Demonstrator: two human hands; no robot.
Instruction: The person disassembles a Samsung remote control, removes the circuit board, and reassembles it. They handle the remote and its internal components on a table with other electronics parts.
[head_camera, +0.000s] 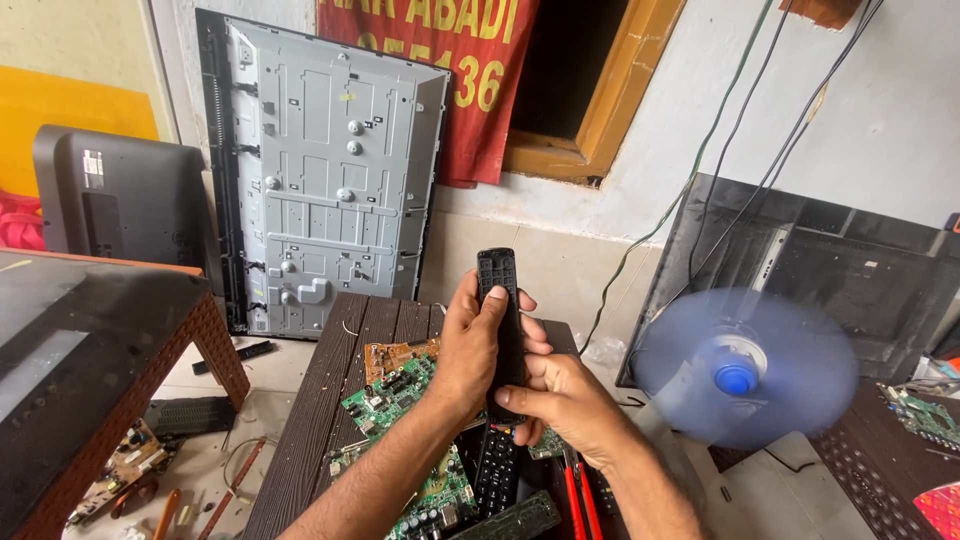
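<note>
Head view. Both hands hold a black remote (501, 330) upright above the dark slatted worktop (330, 400). The left hand (478, 345) is closed around the remote's middle from the left, thumb on its front edge; the right hand (560, 400) grips its lower end from the right, fingers curled beneath. The remote's top points toward the wall. Below the hands lie green circuit boards (395, 395), a second remote (495, 470) flat on the worktop, and red-handled pliers (578, 500) just beside it. To the right, a blue fan (740, 370) spins, blurred. Leaning on the wall behind are a grey metal panel back (330, 170) and a dark screen (860, 270). A brown table (100, 370) stands at left, with tools on the floor (200, 470).
</note>
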